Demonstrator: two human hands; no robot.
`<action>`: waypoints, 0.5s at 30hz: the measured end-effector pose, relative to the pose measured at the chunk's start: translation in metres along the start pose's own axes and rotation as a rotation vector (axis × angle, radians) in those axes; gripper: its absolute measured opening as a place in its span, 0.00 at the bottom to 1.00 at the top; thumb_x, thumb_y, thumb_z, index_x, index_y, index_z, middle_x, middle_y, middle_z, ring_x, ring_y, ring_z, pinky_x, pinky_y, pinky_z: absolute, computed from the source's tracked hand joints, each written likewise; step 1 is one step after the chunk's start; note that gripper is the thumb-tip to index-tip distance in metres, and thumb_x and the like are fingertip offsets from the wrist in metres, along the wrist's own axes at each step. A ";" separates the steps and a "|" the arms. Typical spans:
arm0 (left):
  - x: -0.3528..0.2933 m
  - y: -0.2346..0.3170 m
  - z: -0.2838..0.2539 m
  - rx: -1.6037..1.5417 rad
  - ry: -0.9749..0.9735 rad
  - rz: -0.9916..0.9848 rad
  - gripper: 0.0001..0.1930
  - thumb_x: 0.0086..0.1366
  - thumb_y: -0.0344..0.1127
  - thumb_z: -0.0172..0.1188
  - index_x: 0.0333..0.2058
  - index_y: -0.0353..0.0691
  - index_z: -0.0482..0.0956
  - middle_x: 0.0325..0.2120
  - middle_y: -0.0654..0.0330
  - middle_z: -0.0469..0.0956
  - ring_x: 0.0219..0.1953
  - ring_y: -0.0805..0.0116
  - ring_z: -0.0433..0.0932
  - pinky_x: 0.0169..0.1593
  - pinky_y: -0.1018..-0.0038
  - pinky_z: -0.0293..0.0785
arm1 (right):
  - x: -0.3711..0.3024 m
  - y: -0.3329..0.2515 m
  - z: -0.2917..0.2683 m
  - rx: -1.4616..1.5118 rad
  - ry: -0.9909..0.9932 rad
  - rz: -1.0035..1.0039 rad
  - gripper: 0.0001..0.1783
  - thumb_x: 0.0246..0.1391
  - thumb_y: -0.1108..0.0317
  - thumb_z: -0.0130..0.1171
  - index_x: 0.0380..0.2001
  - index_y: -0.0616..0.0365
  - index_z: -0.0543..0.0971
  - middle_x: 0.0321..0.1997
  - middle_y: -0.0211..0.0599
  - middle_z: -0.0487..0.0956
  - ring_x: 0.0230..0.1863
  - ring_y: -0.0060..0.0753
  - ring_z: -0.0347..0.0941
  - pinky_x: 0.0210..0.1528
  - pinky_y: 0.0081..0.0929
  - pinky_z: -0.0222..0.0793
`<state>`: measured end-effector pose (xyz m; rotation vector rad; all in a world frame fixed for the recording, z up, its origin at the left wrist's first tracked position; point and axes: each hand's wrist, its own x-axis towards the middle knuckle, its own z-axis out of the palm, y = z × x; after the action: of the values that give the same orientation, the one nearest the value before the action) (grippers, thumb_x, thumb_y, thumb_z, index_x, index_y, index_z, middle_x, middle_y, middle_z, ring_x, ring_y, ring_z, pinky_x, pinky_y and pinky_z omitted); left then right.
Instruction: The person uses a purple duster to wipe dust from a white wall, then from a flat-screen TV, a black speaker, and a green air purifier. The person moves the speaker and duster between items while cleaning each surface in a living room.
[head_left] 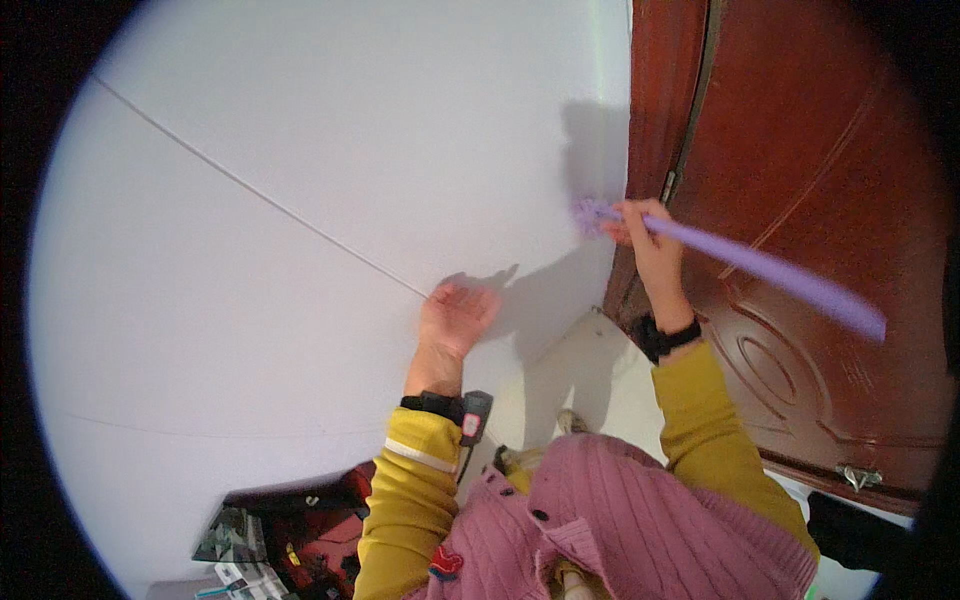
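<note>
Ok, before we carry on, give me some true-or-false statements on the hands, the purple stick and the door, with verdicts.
1. The right hand holds the purple stick near its frilly end. True.
2. Both hands grip the stick. False: the left hand is apart from it, in front of the pale wall.
3. The door is reddish-brown. True.
4. Both sleeves are blue. False: they are mustard yellow.
5. Each wrist wears something dark. True.
</note>
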<state>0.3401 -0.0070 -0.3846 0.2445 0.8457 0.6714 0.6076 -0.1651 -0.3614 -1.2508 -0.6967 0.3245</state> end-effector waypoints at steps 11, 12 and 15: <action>-0.109 -0.060 0.129 0.298 -0.535 -0.276 0.21 0.76 0.48 0.47 0.49 0.33 0.75 0.46 0.48 0.81 0.55 0.49 0.77 0.60 0.51 0.73 | -0.129 -0.126 -0.019 0.498 -0.357 -0.157 0.15 0.72 0.58 0.49 0.43 0.60 0.69 0.58 0.57 0.74 0.39 0.47 0.84 0.37 0.41 0.84; -0.125 -0.060 0.140 0.262 -0.656 -0.195 0.19 0.76 0.47 0.48 0.47 0.35 0.76 0.44 0.51 0.82 0.54 0.50 0.78 0.60 0.51 0.74 | -0.139 -0.133 -0.021 0.496 -0.358 -0.140 0.17 0.70 0.55 0.51 0.44 0.60 0.71 0.61 0.58 0.72 0.40 0.50 0.84 0.38 0.42 0.83; -0.180 -0.027 0.144 0.246 -0.651 0.020 0.13 0.77 0.41 0.49 0.44 0.37 0.75 0.38 0.56 0.81 0.53 0.54 0.78 0.60 0.52 0.75 | -0.173 -0.162 -0.036 0.599 -0.374 -0.206 0.21 0.62 0.51 0.62 0.46 0.58 0.77 0.58 0.56 0.76 0.33 0.36 0.82 0.34 0.32 0.79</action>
<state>0.3758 -0.1334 -0.1938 0.6544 0.2957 0.4587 0.4771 -0.3426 -0.2666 -0.5458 -0.9518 0.5560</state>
